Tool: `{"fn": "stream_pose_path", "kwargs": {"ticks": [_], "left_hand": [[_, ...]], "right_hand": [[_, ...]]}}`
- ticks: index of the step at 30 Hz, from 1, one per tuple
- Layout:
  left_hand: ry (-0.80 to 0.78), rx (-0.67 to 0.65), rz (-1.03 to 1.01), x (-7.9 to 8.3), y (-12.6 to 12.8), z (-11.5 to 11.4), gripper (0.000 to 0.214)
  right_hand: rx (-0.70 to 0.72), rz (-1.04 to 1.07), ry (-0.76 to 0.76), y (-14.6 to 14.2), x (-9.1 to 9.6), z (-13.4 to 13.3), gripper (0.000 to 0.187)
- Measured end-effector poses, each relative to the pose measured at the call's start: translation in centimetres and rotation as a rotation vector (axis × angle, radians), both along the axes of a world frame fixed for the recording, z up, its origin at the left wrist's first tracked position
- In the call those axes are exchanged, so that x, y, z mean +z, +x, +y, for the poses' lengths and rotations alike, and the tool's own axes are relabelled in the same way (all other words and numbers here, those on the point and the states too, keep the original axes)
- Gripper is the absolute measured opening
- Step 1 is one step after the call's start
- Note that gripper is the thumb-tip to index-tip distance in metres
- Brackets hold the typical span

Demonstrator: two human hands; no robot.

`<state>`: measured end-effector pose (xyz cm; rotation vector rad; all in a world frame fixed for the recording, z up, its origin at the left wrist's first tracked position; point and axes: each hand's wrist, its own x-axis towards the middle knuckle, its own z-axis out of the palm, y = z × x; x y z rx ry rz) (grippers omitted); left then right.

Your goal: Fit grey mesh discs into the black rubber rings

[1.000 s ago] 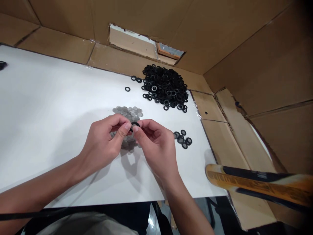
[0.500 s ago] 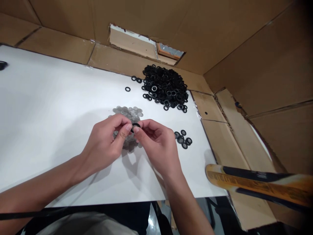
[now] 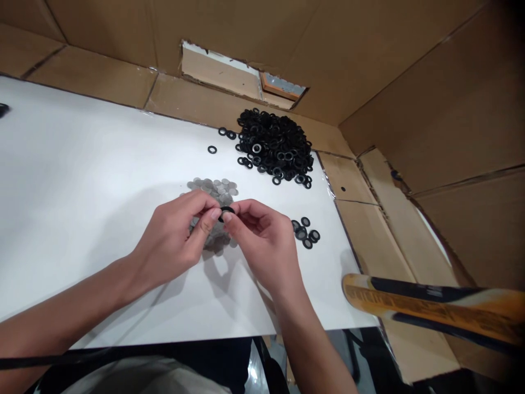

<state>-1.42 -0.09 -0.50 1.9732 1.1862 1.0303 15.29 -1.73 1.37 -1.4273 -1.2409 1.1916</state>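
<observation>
The left hand (image 3: 172,238) and the right hand (image 3: 262,241) are together over a white board (image 3: 90,175), fingertips meeting near its middle. They pinch one black ring (image 3: 226,212) between them, the left thumb on one side and the right thumb and forefinger on the other. The fingers hide part of the ring, so it cannot be told whether anything sits inside it.

Grey washers (image 3: 211,187) lie in a loose layer directly beneath the hands, partly covered by them and spreading beyond the fingertips on the far side. A heap of black rings (image 3: 273,146) sits near the far edge of the board, with one pale washer (image 3: 256,148) on top. A small cluster of black rings (image 3: 304,232) lies just beside the right hand, and a single stray ring (image 3: 212,149) lies left of the heap. A dark object (image 3: 3,110) at the left edge is too cut off to identify. Cardboard (image 3: 443,93) lines the surround, and a blurred yellow-and-black strip (image 3: 430,306) crosses the lower right.
</observation>
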Motion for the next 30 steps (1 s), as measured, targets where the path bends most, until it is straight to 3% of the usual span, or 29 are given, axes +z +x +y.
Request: {"fn": "stream_pose_path", "kwargs": {"ticks": [4,16,24,30], "left_hand": [[-0.025,0.0,-0.044,0.04,-0.02,-0.06,0.021],[-0.084,0.023,-0.074,-0.04,-0.03,0.03,0.021],[-0.399,-0.029,-0.303,0.05,0.15,0.11,0.017],[-0.339,-0.036,-0.212,-0.38,0.13,0.18,0.02]], "right_hand": [[-0.052,0.038,0.023,-0.36,-0.27,-0.29,0.015],[0.002,0.069,-0.004,0.03,-0.42,0.03,0.017],[-0.047,0.186,-0.075,0.31,-0.43,0.15,0.016],[-0.049,0.127,0.036,0.47,-0.29,0.19,0.01]]}}
